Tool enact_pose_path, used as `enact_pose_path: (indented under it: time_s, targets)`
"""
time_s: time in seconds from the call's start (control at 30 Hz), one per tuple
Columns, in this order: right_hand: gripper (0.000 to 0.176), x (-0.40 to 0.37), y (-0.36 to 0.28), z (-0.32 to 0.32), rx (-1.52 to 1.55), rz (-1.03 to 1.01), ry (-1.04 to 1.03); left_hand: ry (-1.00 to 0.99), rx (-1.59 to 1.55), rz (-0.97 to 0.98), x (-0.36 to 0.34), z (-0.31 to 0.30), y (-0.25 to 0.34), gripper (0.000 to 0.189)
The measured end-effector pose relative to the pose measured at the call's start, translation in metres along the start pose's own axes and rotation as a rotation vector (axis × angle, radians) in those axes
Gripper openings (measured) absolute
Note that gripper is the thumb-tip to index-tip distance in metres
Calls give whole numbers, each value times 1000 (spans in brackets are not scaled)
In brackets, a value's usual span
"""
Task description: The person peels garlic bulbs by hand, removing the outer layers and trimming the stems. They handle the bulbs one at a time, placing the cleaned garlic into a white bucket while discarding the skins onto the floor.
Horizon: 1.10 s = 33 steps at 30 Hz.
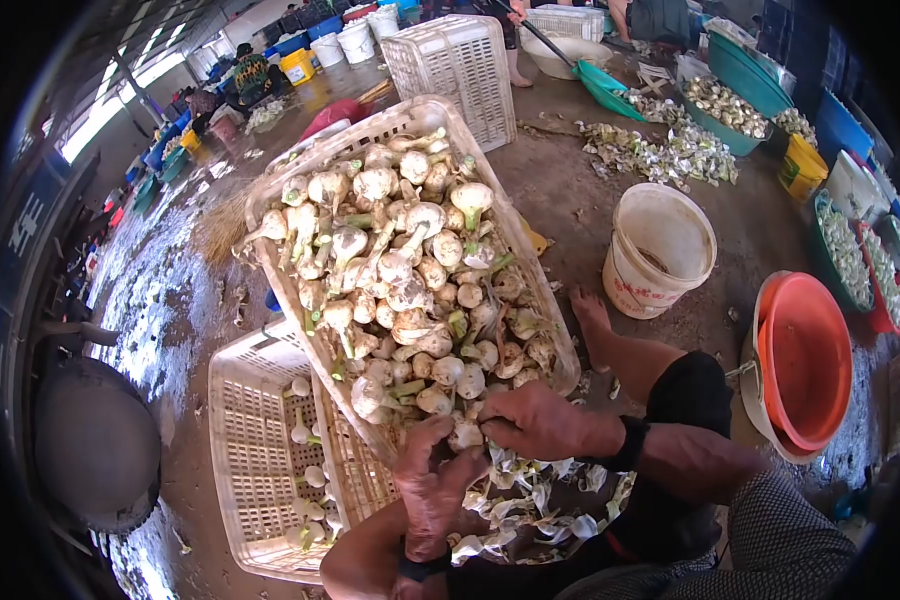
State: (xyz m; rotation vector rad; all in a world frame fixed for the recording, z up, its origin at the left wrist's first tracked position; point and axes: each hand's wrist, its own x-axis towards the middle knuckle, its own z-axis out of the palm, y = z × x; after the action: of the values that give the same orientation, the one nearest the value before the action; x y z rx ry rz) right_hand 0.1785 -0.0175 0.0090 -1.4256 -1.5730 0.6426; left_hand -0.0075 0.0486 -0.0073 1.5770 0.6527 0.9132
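A white plastic crate heaped with garlic bulbs, many with stubs of stem, stands tilted before me. At its near end a garlic bulb sits between my two hands. My left hand curls around its near side, thumb and fingers bent toward it. My right hand is closed against the bulb from the right, its fingertips partly hidden. To the left, a lower crate contains several cleaner bulbs. Loose garlic skins lie on the floor below my hands.
A white bucket stands to the right, beyond my bare foot. Nearer is a red basin. A dark round stool is at left. Farther off are an upturned crate, a skin pile, a green shovel and other people.
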Motion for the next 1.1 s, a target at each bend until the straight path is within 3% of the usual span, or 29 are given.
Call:
enact_pose_path:
  time_s: [0.1,0.43,0.53,0.6,0.67,0.8,0.87,0.9,0.93,1.0,1.03,1.1]
  targets:
    - [14,-1,2,8,-120,-41,71,-12,202,39,-1,1,5,45]
    - [14,-4,5,7,-186,0,87,-32,116,33,-5,0,-13,45]
    - [14,-5,4,5,-59,72,61,-47,-7,-63,-4,-3,-2,47]
    - [14,-8,12,8,6,89,79,-57,-511,-277,-1,0,16,47]
    - [15,-20,30,22,-230,75,-38,-94,-589,-305,1,-7,27,46]
    - [17,-52,31,35,-262,94,-269,-196,-832,-347,4,-16,33,41]
    - [18,-68,46,39,-410,73,-655,-214,-905,-338,3,-18,29,41]
    - [20,-83,65,46,-290,-93,-536,-232,-981,-327,3,-19,26,42]
    - [20,-80,56,42,-287,-90,-534,-234,-979,-332,4,-21,25,42]
    - [19,-61,33,25,-309,122,-622,-216,-991,-381,3,-24,23,47]
    - [19,-54,35,22,-307,122,-624,-213,-991,-382,3,-23,23,47]
    - [19,-44,38,14,23,48,-232,-172,-979,-393,4,-19,25,54]
